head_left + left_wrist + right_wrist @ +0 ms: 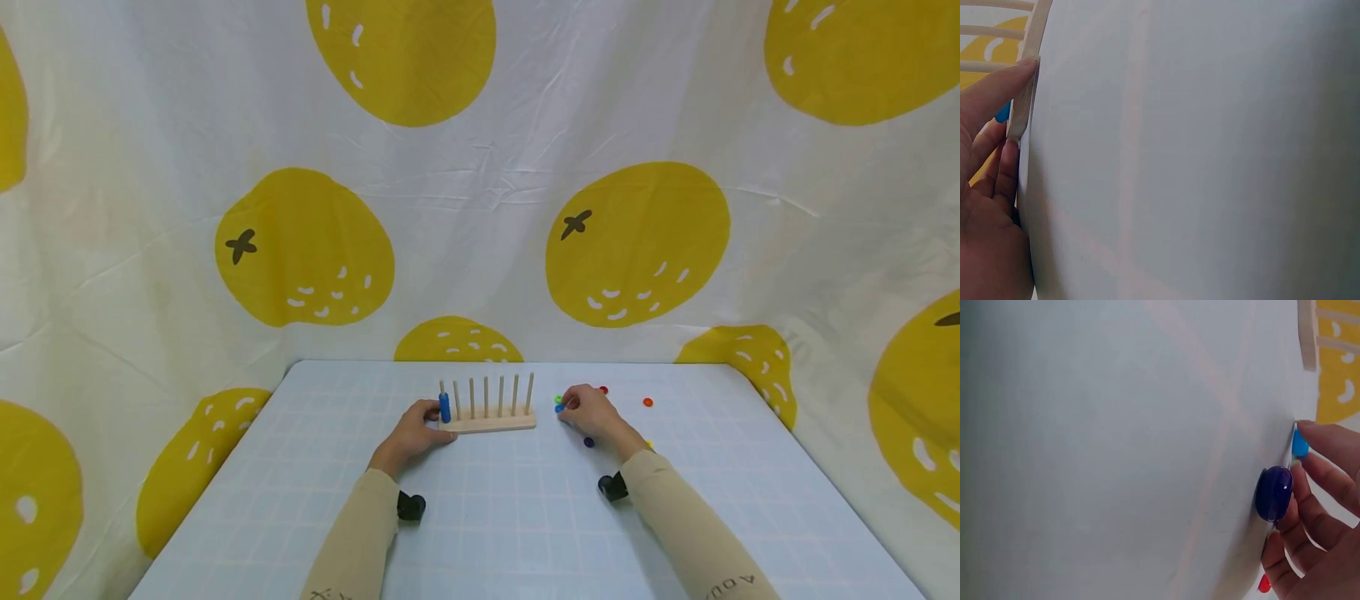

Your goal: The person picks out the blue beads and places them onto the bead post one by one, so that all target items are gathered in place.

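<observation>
A wooden peg rack (491, 425) stands on the table with several upright pegs. Blue beads (445, 408) are stacked on its leftmost peg. My left hand (412, 432) grips the left end of the base, the thumb (1007, 84) along its front and the other fingers round the end. To the right of the rack, my right hand (592, 412) pinches a light blue bead (1299, 444) between thumb and index finger, down at the tabletop. Below that hand lies a dark blue bead (1274, 494). A green bead (558, 399) is just behind the pinched one.
Farther back are a red bead (603, 389) and, to the right, an orange bead (648, 402). A yellow bead (649, 443) shows partly behind the right wrist. The table (495, 517) has a pale checked cover. A white curtain (465, 250) printed with yellow fruit hangs behind it.
</observation>
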Demonstrator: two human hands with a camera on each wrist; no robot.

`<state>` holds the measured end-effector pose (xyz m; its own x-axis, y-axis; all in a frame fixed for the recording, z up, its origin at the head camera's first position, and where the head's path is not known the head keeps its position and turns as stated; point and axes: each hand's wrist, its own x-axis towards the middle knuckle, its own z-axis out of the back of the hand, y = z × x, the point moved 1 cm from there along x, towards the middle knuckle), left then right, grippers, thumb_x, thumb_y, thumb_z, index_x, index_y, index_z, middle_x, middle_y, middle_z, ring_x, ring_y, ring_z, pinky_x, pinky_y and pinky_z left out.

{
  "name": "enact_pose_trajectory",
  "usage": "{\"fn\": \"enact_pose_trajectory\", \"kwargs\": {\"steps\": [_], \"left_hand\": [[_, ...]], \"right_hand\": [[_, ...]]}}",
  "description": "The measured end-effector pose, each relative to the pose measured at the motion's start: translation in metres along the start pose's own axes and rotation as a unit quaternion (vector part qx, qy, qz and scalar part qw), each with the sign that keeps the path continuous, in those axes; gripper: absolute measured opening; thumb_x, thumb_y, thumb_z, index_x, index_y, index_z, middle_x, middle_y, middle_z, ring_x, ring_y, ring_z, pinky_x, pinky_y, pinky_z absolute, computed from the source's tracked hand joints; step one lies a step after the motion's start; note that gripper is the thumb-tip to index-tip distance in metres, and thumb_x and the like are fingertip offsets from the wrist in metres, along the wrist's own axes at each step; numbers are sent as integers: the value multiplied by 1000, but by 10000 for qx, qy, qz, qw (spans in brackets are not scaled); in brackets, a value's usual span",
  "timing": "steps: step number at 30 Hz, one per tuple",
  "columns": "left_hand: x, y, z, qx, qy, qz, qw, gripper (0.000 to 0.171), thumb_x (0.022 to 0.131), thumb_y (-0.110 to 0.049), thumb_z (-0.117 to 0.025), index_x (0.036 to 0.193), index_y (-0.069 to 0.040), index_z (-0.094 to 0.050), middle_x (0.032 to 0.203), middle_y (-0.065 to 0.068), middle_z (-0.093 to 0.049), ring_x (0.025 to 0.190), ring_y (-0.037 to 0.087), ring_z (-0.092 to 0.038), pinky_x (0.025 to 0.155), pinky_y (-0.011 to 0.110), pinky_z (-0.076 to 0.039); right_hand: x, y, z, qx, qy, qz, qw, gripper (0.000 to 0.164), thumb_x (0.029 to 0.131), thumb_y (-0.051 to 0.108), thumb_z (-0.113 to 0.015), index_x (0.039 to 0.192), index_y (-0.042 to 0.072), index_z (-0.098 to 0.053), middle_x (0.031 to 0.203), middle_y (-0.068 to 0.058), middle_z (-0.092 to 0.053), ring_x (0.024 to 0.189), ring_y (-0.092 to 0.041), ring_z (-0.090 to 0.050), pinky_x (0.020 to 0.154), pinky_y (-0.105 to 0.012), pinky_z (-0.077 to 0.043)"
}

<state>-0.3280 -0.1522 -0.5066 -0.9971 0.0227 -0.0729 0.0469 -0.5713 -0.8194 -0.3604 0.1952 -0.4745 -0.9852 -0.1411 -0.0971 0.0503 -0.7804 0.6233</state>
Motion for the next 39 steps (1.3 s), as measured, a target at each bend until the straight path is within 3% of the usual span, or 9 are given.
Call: {"fn": "enact_pose_trajectory", "kwargs": {"steps": [6, 12, 19, 32, 39], "left_hand": [[-1, 0, -1, -23, 2, 5, 10000, 68, 80, -17, -89, 137, 0, -56, 123, 15, -60, 110, 31, -53, 107, 51, -42], [-1, -1, 1, -37, 8, -15, 10000, 68, 80, -16, -88, 137, 1, -56, 123, 16, -60, 111, 31, -53, 107, 51, -42], [-2, -1, 0, 92, -39, -330, 9994, 62, 80, -14, -89, 132, 3, -60, 119, 15, -62, 108, 30, -55, 103, 50, -44], [2, -1, 0, 140, -56, -65, 9999, 65, 81, -17, -89, 136, 0, -57, 121, 14, -61, 109, 30, -53, 105, 50, -44], [1, -1, 0, 109, -35, -80, 9999, 65, 81, -18, -89, 135, 0, -58, 122, 14, -61, 109, 30, -54, 106, 51, -44]], "right_hand": [[-1, 2, -1, 60, 37, -135, 9999, 20, 92, 17, -78, 105, 4, -70, 95, -6, -66, 86, -22, -59, 79, -37, -53], [-1, 0, -1, 80, 66, -101, 9999, 17, 91, 16, -78, 99, 4, -69, 91, -6, -64, 81, -22, -57, 73, -33, -51], [2, -2, 0, 49, 61, 200, 9998, 15, 92, 17, -77, 97, 4, -72, 89, -6, -64, 81, -21, -57, 73, -32, -50], [-8, 16, 9, 124, -287, 980, 9947, 14, 93, 15, -75, 98, 2, -73, 85, -3, -66, 79, -18, -56, 71, -32, -49], [-14, 26, 11, 161, -343, 1210, 9919, 13, 94, 15, -75, 100, 3, -73, 88, -2, -66, 82, -18, -56, 74, -33, -48]]}}
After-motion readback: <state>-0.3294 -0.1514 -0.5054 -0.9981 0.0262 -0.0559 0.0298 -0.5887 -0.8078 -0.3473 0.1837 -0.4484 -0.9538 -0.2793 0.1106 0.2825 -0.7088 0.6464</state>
